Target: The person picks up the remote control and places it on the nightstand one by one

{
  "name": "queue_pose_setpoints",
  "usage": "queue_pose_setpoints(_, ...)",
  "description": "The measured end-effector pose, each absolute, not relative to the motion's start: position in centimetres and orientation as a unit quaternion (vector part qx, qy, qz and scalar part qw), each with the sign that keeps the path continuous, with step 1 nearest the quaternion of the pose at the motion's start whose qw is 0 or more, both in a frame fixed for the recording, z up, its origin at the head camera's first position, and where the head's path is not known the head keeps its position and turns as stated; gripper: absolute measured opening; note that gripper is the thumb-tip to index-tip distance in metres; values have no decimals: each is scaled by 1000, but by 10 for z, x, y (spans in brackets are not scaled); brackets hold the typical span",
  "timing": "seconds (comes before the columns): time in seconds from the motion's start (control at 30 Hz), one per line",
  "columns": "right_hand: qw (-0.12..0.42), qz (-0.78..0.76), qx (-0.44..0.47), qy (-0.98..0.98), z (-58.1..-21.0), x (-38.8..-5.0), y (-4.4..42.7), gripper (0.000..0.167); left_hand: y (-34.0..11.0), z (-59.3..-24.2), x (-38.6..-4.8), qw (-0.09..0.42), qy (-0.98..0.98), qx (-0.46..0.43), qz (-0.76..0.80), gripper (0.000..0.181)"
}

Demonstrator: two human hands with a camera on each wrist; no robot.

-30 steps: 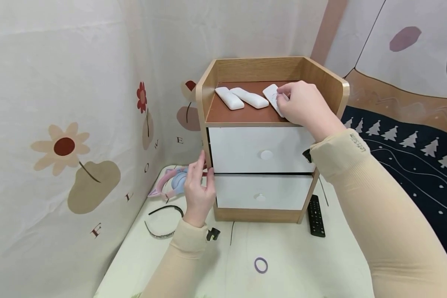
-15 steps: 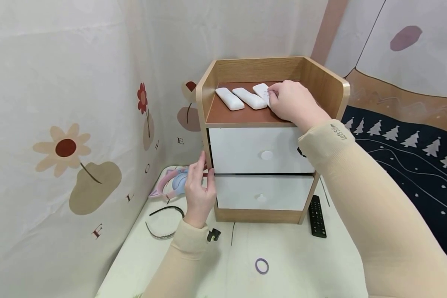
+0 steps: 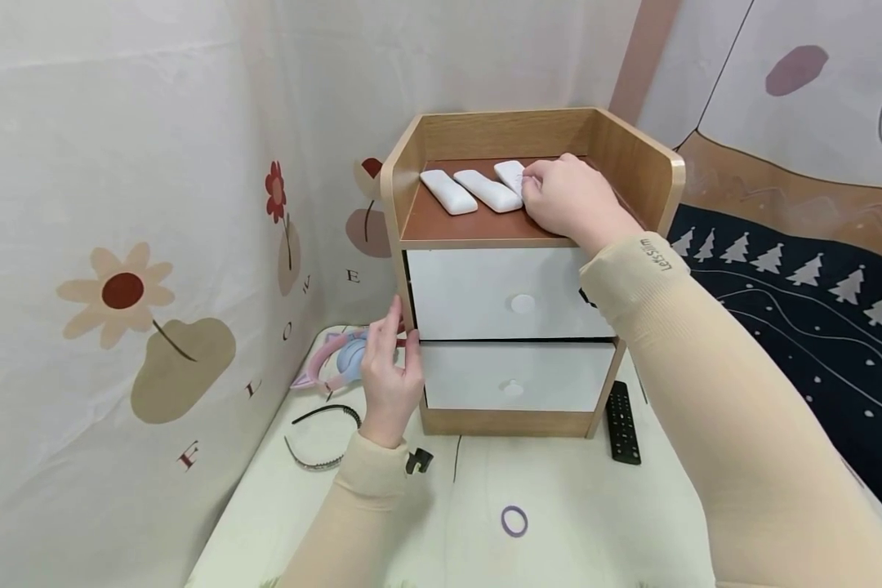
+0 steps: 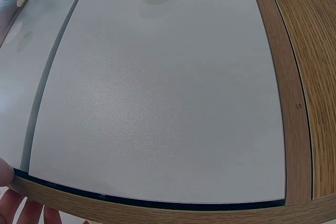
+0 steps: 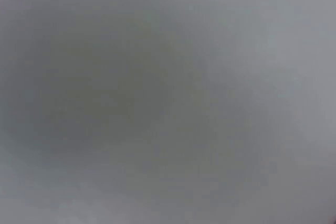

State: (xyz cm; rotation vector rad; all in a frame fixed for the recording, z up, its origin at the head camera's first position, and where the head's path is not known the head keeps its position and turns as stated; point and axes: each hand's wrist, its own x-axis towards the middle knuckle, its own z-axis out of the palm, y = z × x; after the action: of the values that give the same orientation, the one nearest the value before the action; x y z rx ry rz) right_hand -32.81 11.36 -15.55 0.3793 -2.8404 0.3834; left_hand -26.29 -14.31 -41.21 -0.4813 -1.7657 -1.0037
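Observation:
A wooden cabinet [image 3: 505, 422] with two white drawers, the upper drawer [image 3: 470, 290] and the lower drawer [image 3: 470, 376], stands on the table. On its brown top shelf, my right hand [image 3: 569, 196] holds a white remote control [image 3: 510, 173] between thumb and curled fingers, hiding its near end. To the left lie two similar white bars, one at the far left [image 3: 448, 193] and one in the middle [image 3: 488, 192]. My left hand [image 3: 391, 380] rests against the cabinet's left side, fingers straight; in the left wrist view, its thumb [image 4: 5, 172] touches the front edge. The right wrist view is only grey blur.
Pink and blue cat-ear headphones [image 3: 349, 358] and a black headband [image 3: 316, 467] lie left of the cabinet. A black remote control [image 3: 622, 423] lies on its right. A purple ring [image 3: 514, 535] is in front. Printed cloth hangs behind and at both sides.
My right hand has moved left along the shelf with the white remote control, bringing it beside the middle bar. The middle bar has turned slightly away from the left one. My left hand stays put.

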Motion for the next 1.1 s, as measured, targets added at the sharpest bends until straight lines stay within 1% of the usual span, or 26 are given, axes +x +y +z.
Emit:
queue_pose_setpoints(0.23,115,132,124,-977,-156,-329,116,57,-142,-412,-264,499,-731,-199,-421,54)
queue_pose_setpoints(0.57,122,126,126,-976,-157,-328,116,58,-142,-412,-263,494,-737,-195,-419,54)
queue_pose_setpoints(0.83,116,132,123,-977,-155,-326,116,60,-142,-411,-261,496,-735,-195,-419,54)
queue_pose_setpoints(0.97,132,157,123,-971,-159,-320,118,61,-142,-411,-260,496,-736,-195,-417,55)
queue_pose_setpoints(1.1,161,184,117,-963,-164,-312,120,62,-142,-412,-260,493,-739,-194,-417,55)
